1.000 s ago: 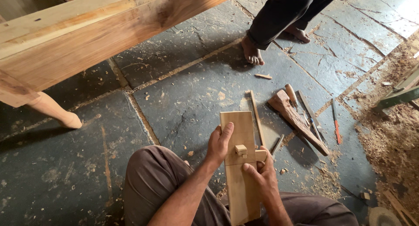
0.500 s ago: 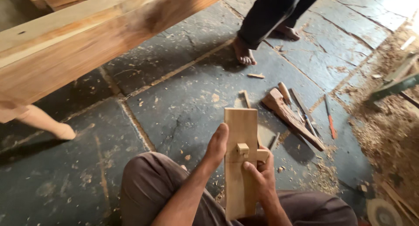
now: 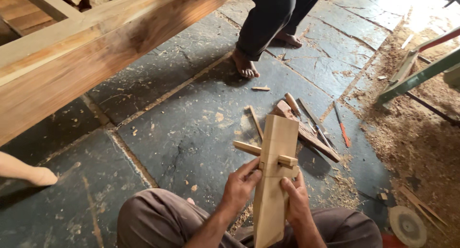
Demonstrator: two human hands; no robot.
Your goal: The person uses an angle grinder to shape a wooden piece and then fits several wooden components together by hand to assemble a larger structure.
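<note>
At eleven o'clock a big timber beam (image 3: 96, 51) runs across the slate floor (image 3: 182, 133). At twelve, another person's bare foot (image 3: 245, 66) stands well apart from you. At three lie sawdust (image 3: 412, 133) and a green frame (image 3: 417, 75). Just past your work, at one o'clock, lies a heap of tools (image 3: 311, 128): a dark wooden one, a chisel and a red pencil.

At six, above your knees, you hold the plank (image 3: 274, 176) nearly upright. A peg (image 3: 258, 150) passes through its slot and sticks out toward nine o'clock.

Your left hand (image 3: 239, 188) grips the plank's left edge, fingers curled, thumb up by the peg. Your right hand (image 3: 296, 200) clasps the right edge, thumb pressed just under the peg's short end.

You seem to be fitting the peg into the slot, and it looks only partly through. The next move likely calls for a steady hold on the plank and a straight push or tap along the peg's line, so it does not jam.
</note>
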